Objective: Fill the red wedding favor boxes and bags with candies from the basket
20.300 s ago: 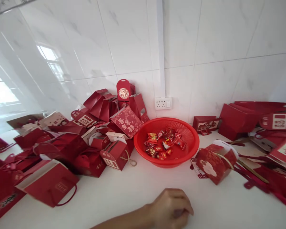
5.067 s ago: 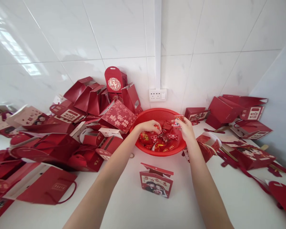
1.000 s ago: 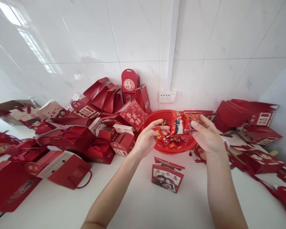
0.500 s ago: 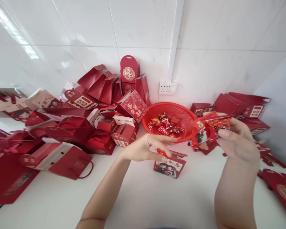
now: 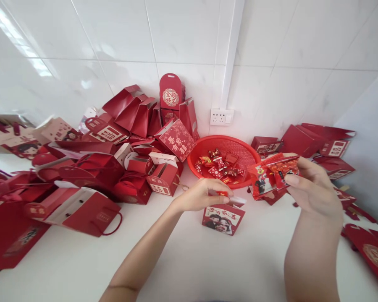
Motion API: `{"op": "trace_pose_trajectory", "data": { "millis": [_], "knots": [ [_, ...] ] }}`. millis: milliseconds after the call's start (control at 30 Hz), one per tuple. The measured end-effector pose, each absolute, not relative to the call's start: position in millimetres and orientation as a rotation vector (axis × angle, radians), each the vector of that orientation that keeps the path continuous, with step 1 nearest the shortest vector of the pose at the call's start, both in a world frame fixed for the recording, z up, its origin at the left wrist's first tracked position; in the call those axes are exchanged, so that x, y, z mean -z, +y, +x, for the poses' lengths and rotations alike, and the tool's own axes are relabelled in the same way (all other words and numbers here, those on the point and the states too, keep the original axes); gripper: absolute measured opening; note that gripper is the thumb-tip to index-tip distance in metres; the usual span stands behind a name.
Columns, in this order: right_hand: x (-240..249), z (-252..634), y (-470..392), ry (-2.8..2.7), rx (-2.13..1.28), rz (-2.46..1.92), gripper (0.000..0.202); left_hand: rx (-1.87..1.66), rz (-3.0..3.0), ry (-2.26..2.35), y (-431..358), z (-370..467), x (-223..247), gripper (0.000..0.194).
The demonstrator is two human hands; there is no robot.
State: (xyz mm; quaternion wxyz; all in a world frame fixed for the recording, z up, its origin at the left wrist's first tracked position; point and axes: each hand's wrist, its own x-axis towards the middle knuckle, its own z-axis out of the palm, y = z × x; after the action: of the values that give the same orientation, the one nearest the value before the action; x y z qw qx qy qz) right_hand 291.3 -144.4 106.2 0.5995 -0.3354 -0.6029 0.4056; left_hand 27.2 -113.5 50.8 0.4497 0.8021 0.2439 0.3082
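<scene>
A small red gift box [image 5: 223, 220] with a cartoon couple on its front stands upright on the white table, its top open. Just over its back left edge, my left hand [image 5: 204, 195] is closed in a pinch on a small red-wrapped candy [image 5: 221, 193]. Off to the right, my right hand [image 5: 315, 184] grips several red snack packets [image 5: 264, 178] between thumb and fingers, one printed with a couple. Behind both hands is a red plastic basket [image 5: 248, 153] with wrapped candies [image 5: 219, 163] inside.
Many red gift boxes [image 5: 94, 167] crowd the left side, some stacked against the tiled wall [image 5: 182, 33]. More red boxes [image 5: 305, 140] lie at the right by the side wall. A power socket [image 5: 221, 117] sits on the wall above the basket.
My left hand has shifted slightly right and its fingers have lifted, uncovering more of the box's printed front. My right hand has moved a little left with the snack packets.
</scene>
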Motion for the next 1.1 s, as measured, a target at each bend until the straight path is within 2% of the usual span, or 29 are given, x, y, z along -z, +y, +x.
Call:
{"op": "trace_pose_trajectory", "data": {
  "millis": [133, 367, 433, 567, 600, 733, 933, 1100],
  "knots": [
    [-106.1, 290.9, -142.6, -1.409, -0.952, -0.768, 0.03, -0.79, 1.944, 0.648, -110.5, 28.4, -46.4, 0.024],
    [-102.2, 293.8, -141.2, -1.43, -0.947, -0.794, 0.029, -0.726, 1.81, 0.687, -107.3, 24.4, -44.4, 0.05],
    [-101.4, 293.6, -140.7, -1.436, -0.943, -0.793, 0.027, -0.737, 1.83, 0.628, -105.6, 21.3, -45.1, 0.047],
    [-99.6, 292.9, -139.4, -1.449, -0.939, -0.839, 0.028, -0.759, 1.953, 0.548, -101.5, 12.5, -47.1, 0.013],
    [-98.9, 292.9, -139.0, -1.454, -0.938, -0.848, 0.029, -0.738, 1.974, 0.553, -100.6, 10.3, -47.4, 0.011],
    [-96.7, 291.2, -137.3, -1.481, -0.988, -0.829, 0.033, -0.713, 2.038, 0.58, -98.2, 5.3, -47.4, 0.023],
    [-98.4, 281.9, -136.3, -1.514, -1.02, -0.801, 0.033, -0.745, 2.076, 0.678, -98.4, 7.6, -46.5, 0.018],
    [-100.3, 274.4, -136.3, -1.58, -0.982, -0.869, 0.036, -0.65, 2.046, 0.795, -99.6, 6.9, -49.3, 0.04]
  ]
}}
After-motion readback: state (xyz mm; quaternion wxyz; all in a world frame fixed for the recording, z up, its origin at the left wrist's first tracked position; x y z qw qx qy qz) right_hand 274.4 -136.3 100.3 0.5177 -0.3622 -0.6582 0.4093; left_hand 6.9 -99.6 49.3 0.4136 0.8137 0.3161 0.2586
